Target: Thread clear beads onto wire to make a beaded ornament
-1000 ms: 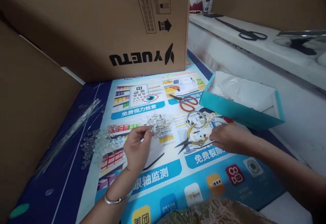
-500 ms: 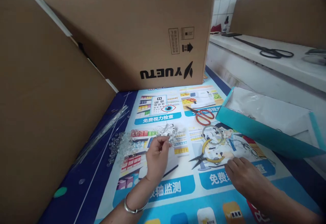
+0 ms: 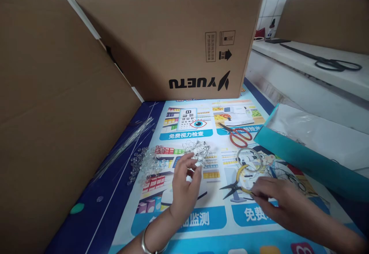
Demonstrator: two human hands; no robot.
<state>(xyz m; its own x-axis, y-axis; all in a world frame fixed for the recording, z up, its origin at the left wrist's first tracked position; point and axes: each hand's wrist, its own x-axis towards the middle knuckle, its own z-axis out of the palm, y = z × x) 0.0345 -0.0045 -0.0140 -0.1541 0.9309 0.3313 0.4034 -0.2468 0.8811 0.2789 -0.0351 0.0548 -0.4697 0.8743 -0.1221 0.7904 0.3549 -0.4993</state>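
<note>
Cardboard (image 3: 161, 34) walls the table (image 3: 211, 198). Left of the pliers (image 3: 235, 187) lies tangled wire (image 3: 198, 149), the left hand (image 3: 186, 181) half-curled there, any pinch indistinct; by their yellow handle (image 3: 246, 190), the blurred right hand (image 3: 276, 196) curls, its grip unclear.

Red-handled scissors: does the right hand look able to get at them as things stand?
Probably yes. The red-handled scissors lie uncovered ahead of the right hand; the pale ring and the yellow-handled pliers by its fingertips lie low, so it could likely pass over.
</note>
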